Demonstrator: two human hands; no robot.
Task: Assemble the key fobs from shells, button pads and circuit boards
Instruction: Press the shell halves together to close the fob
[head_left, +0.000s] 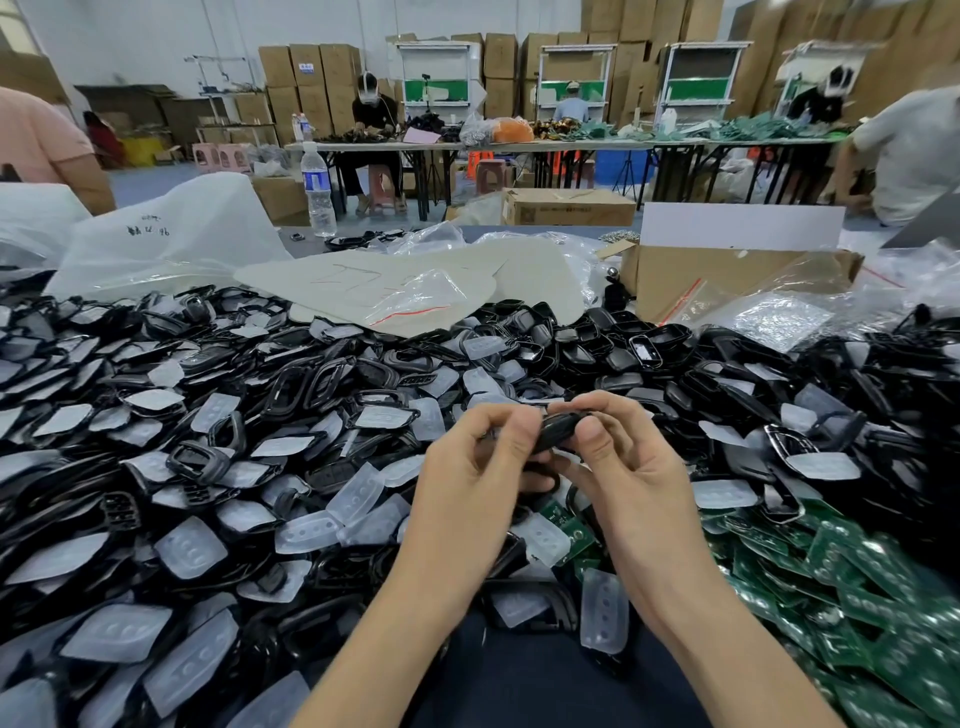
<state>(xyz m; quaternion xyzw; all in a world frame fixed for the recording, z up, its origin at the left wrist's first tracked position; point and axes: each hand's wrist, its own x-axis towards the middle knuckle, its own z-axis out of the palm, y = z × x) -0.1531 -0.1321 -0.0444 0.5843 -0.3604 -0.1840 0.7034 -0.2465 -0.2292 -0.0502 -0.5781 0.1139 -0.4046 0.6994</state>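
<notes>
As seen from the head view, the left hand (478, 457) and right hand (623, 467) together pinch one black shell (558, 434) above the heap, apparently mid-assembly. Loose shells (291, 384), button pads (192, 545) and circuit boards (857, 561) lie piled all round. Most of the work is judged outstanding.

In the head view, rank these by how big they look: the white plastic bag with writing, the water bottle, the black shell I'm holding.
1. white plastic bag
2. water bottle
3. black shell, largely hidden, so less sure
</notes>
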